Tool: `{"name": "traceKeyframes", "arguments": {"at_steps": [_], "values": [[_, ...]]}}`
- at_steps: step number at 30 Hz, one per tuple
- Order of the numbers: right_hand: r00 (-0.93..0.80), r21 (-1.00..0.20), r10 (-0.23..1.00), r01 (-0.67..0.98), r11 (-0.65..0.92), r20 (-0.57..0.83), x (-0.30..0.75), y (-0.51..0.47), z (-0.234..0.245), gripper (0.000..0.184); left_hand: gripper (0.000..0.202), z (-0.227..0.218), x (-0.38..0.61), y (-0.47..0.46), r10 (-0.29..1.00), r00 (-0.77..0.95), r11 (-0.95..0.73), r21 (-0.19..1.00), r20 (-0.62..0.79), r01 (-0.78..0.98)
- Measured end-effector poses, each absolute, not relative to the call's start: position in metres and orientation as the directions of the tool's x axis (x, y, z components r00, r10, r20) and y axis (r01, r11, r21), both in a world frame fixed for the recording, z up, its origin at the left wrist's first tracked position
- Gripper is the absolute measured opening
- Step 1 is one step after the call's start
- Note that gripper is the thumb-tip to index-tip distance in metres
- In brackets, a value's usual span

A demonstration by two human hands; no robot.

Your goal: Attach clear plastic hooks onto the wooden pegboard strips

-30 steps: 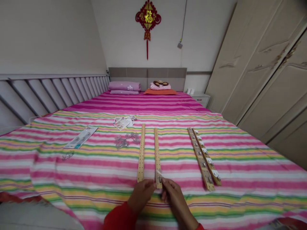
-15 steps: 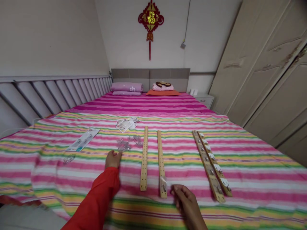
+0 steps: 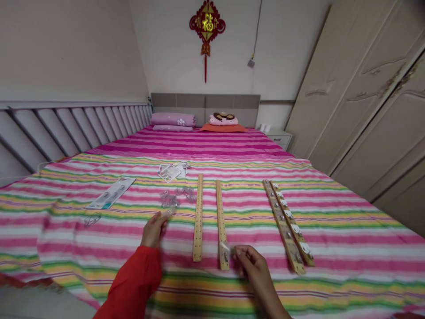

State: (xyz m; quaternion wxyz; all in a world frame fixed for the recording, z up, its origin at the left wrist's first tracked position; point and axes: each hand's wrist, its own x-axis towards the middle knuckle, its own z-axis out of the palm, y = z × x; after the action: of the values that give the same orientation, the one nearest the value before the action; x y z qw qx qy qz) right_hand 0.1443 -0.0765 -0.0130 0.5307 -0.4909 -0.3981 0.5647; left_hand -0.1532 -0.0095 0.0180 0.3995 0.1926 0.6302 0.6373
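Observation:
Two wooden strips with rows of holes lie side by side on the striped bedspread, the left strip (image 3: 198, 217) and the right strip (image 3: 221, 226). My right hand (image 3: 251, 261) pinches a small clear hook (image 3: 226, 249) at the near end of the right strip. My left hand (image 3: 153, 229), in a red sleeve, is curled left of the strips and holds a small clear piece at its fingertips. Just beyond it lies a pile of clear hooks (image 3: 172, 197). Two more strips with hooks fitted (image 3: 288, 226) lie to the right.
A flat package (image 3: 111, 193) and opened wrappers (image 3: 171, 170) lie on the bed's left half. Pillows (image 3: 172, 119) sit at the headboard. A slatted rail (image 3: 66, 128) runs along the left, wardrobe doors (image 3: 372, 110) along the right.
My left hand left the strip's near end, reached out to the pile of clear hooks, and has now drawn back a little. My right hand stays at the right strip's near end.

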Motion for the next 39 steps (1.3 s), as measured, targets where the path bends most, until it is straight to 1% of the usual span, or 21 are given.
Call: {"name": "traceKeyframes", "arguments": {"at_steps": [2, 3, 5, 9, 11, 13, 16, 20, 23, 26, 28, 30, 31, 32, 34, 36, 37, 39], "values": [[0.026, -0.977, 0.994, -0.19, -0.101, -0.107, 0.139, -0.076, -0.005, 0.047, 0.039, 0.031, -0.142, -0.024, 0.806, -0.433, 0.162, 0.854, -0.403, -0.494], [0.014, -0.979, 0.996, -0.183, -0.088, -0.092, 0.136, -0.075, -0.001, 0.047, 0.036, 0.037, -0.136, -0.03, 0.823, -0.358, 0.187, 0.805, -0.441, -0.562], [-0.013, -0.982, 0.998, -0.177, -0.068, -0.067, 0.129, -0.074, 0.005, 0.048, 0.031, 0.049, -0.123, -0.042, 0.838, -0.254, 0.241, 0.744, -0.484, -0.623], [-0.025, -0.984, 1.0, -0.18, -0.003, 0.002, 0.118, -0.072, 0.015, 0.046, 0.031, 0.06, -0.095, -0.06, 0.853, -0.117, 0.342, 0.712, -0.509, -0.613], [-0.036, -0.98, 0.999, -0.198, 0.033, 0.041, 0.115, -0.072, 0.019, 0.045, 0.03, 0.061, -0.083, -0.068, 0.867, -0.009, 0.391, 0.692, -0.498, -0.607], [-0.066, -0.972, 0.996, -0.231, 0.05, 0.067, 0.113, -0.072, 0.024, 0.044, 0.026, 0.06, -0.073, -0.074, 0.868, 0.133, 0.451, 0.649, -0.478, -0.612], [-0.114, -0.958, 0.99, -0.284, 0.044, 0.079, 0.114, -0.075, 0.031, 0.045, 0.02, 0.058, -0.061, -0.081, 0.828, 0.308, 0.547, 0.554, -0.469, -0.628], [-0.129, -0.946, 0.986, -0.318, 0.061, 0.107, 0.119, -0.079, 0.039, 0.043, 0.016, 0.058, -0.049, -0.087, 0.743, 0.44, 0.655, 0.412, -0.505, -0.633], [-0.123, -0.944, 0.983, -0.318, 0.089, 0.134, 0.123, -0.079, 0.042, 0.035, 0.015, 0.059, -0.041, -0.089, 0.689, 0.517, 0.705, 0.308, -0.508, -0.639], [-0.11, -0.951, 0.987, -0.301, 0.076, 0.113, 0.125, -0.077, 0.041, 0.032, 0.008, 0.059, -0.035, -0.09, 0.665, 0.543, 0.723, 0.258, -0.513, -0.641], [-0.086, -0.951, 0.993, -0.303, 0.054, 0.084, 0.126, -0.076, 0.037, 0.033, 0.004, 0.058, -0.031, -0.09, 0.672, 0.526, 0.715, 0.272, -0.521, -0.644], [-0.071, -0.948, 0.996, -0.317, 0.034, 0.06, 0.126, -0.075, 0.033, 0.035, 0.01, 0.055, -0.028, -0.089, 0.689, 0.49, 0.701, 0.319, -0.534, -0.638], [-0.07, -0.945, 0.996, -0.325, 0.023, 0.048, 0.126, -0.075, 0.031, 0.035, 0.013, 0.054, -0.027, -0.089, 0.702, 0.459, 0.69, 0.361, -0.545, -0.627], [-0.071, -0.943, 0.997, -0.333, 0.011, 0.037, 0.127, -0.074, 0.03, 0.034, 0.016, 0.052, -0.026, -0.089, 0.719, 0.413, 0.675, 0.419, -0.56, -0.608], [-0.075, -0.939, 0.997, -0.345, -0.01, 0.017, 0.128, -0.072, 0.027, 0.033, 0.024, 0.047, -0.023, -0.089, 0.781, 0.27, 0.607, 0.583, -0.563, -0.54], [-0.066, -0.935, 0.998, -0.354, -0.023, 0.001, 0.13, -0.07, 0.024, 0.032, 0.032, 0.041, -0.022, -0.09, 0.862, 0.11, 0.489, 0.757, -0.495, -0.433], [-0.057, -0.933, 0.998, -0.358, -0.029, -0.009, 0.13, -0.069, 0.023, 0.032, 0.035, 0.038, -0.022, -0.089, 0.894, 0.053, 0.431, 0.821, -0.445, -0.375], [-0.034, -0.926, 0.999, -0.375, -0.047, -0.037, 0.131, -0.068, 0.021, 0.032, 0.04, 0.033, -0.021, -0.088, 0.931, 0.003, 0.352, 0.895, -0.365, -0.275]]}}
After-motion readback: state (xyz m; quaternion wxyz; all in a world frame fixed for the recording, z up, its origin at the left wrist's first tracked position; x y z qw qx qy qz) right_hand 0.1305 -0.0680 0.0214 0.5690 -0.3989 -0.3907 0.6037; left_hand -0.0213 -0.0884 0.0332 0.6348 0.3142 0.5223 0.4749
